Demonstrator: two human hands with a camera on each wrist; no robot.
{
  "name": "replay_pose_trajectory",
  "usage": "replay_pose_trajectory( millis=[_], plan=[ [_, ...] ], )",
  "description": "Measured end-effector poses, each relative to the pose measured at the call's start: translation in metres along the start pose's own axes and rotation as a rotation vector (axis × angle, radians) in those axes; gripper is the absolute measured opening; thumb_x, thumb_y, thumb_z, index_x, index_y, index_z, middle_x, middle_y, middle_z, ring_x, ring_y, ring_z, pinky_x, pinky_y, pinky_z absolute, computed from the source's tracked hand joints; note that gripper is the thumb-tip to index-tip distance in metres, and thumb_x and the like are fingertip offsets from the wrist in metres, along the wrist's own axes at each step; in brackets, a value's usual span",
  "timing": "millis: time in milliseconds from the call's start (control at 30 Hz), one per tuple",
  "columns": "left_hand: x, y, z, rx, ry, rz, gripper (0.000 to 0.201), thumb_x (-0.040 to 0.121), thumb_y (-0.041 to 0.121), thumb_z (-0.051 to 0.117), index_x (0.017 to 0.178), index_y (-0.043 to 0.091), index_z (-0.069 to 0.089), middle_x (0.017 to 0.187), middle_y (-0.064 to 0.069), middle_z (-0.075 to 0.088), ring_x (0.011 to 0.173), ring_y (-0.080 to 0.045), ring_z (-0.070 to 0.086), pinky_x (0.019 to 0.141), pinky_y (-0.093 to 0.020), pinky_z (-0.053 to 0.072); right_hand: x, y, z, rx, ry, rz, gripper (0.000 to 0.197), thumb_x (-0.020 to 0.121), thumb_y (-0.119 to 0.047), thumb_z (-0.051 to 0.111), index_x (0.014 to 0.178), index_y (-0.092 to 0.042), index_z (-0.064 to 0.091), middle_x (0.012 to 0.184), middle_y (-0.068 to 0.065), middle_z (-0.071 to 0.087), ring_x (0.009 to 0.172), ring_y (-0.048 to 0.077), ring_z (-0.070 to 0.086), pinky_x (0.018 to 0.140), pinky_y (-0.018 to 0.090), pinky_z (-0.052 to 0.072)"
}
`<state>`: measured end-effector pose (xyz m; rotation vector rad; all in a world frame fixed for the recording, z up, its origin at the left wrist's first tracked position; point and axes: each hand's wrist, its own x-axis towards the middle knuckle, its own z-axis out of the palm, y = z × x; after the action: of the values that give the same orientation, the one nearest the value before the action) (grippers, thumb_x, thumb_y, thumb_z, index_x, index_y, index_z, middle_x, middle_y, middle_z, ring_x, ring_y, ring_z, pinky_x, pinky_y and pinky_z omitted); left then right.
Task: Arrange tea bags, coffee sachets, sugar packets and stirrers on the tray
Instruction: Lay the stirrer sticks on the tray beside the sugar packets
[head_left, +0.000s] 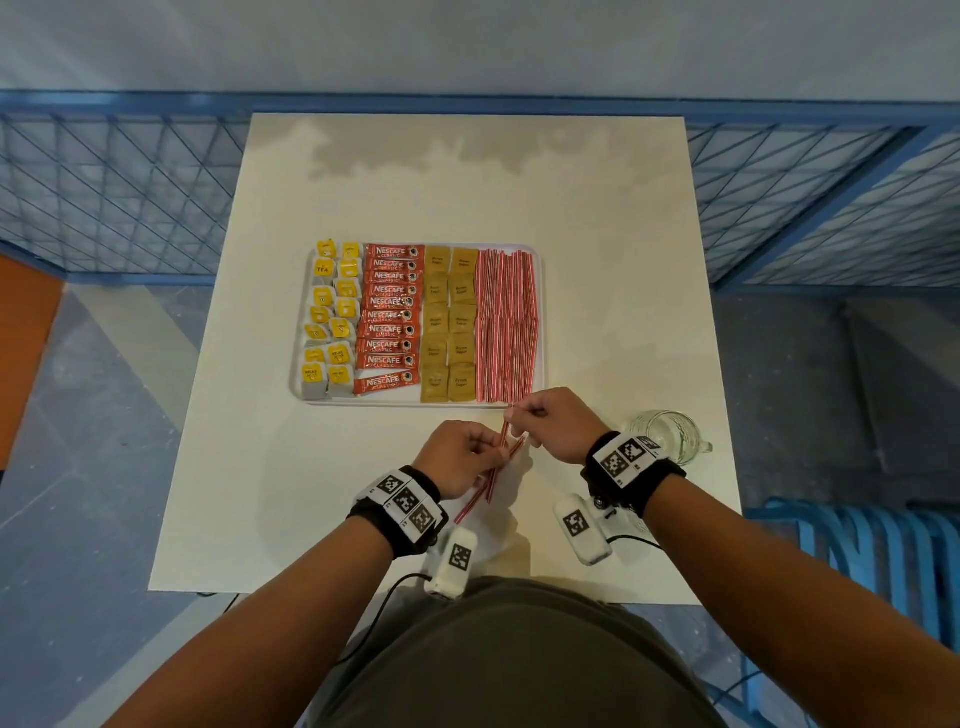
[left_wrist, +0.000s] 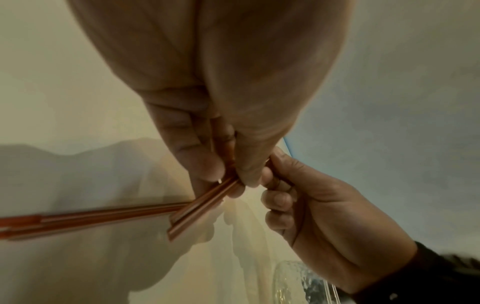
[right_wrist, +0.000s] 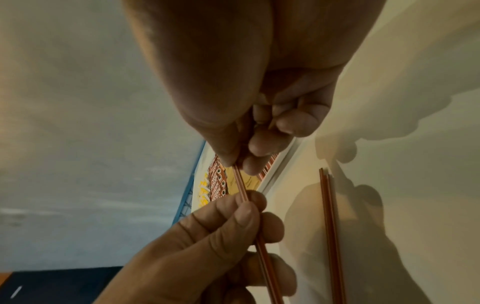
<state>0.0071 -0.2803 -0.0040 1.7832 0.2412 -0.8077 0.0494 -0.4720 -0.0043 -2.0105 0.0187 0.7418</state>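
Note:
A white tray (head_left: 540, 291) holds yellow tea bags (head_left: 332, 317) at its left, then red coffee sachets (head_left: 389, 317), brown sugar packets (head_left: 449, 322) and red-and-white striped stirrers (head_left: 506, 327) at its right. In front of the tray's near right corner both hands meet over the table. My left hand (head_left: 496, 454) pinches a few stirrers (head_left: 503, 439) by their lower part. My right hand (head_left: 515, 415) pinches the top end of one of them (right_wrist: 240, 181). Two or three more loose stirrers (head_left: 470, 506) lie on the table under my left hand, also seen as loose stirrers (right_wrist: 332, 226).
A clear glass mug (head_left: 667, 436) stands on the white table (head_left: 623, 260) to the right of my right hand. Blue wire fencing (head_left: 104, 197) runs behind and beside the table. A blue chair (head_left: 862, 551) is at the right.

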Motion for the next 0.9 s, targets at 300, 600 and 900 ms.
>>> replay_pose_trajectory(
  millis=[300,600,900],
  plan=[
    [0.007,-0.009,0.003,0.334,0.031,0.032,0.013,0.079,0.034,0.081,0.084,0.029,0.07,0.085,0.008,0.071,0.077,-0.007,0.064,0.071,-0.018,0.05,0.033,-0.047,-0.061,-0.213,0.065,-0.068,0.038,0.099,-0.035,0.063,0.077,-0.007,0.074,0.061,-0.015,0.067,0.041,-0.001,0.044,0.049,0.016,0.04],
    [0.006,-0.013,0.008,0.673,0.019,-0.01,0.021,0.079,0.038,0.077,0.09,0.024,0.066,0.086,0.009,0.066,0.081,-0.012,0.063,0.08,-0.031,0.055,0.091,-0.064,-0.097,-0.411,0.139,-0.008,0.036,0.095,-0.028,0.066,0.072,-0.001,0.074,0.056,-0.004,0.068,0.037,-0.001,0.049,0.049,0.02,0.04],
    [0.011,-0.011,0.017,0.926,0.029,0.023,0.015,0.09,0.03,0.062,0.088,0.019,0.072,0.083,0.001,0.07,0.077,-0.019,0.067,0.075,-0.035,0.058,0.114,-0.031,-0.082,-0.504,0.114,0.161,0.041,0.094,-0.033,0.067,0.068,-0.001,0.071,0.059,0.008,0.056,0.055,0.021,0.053,0.056,0.029,0.044]
  ],
)
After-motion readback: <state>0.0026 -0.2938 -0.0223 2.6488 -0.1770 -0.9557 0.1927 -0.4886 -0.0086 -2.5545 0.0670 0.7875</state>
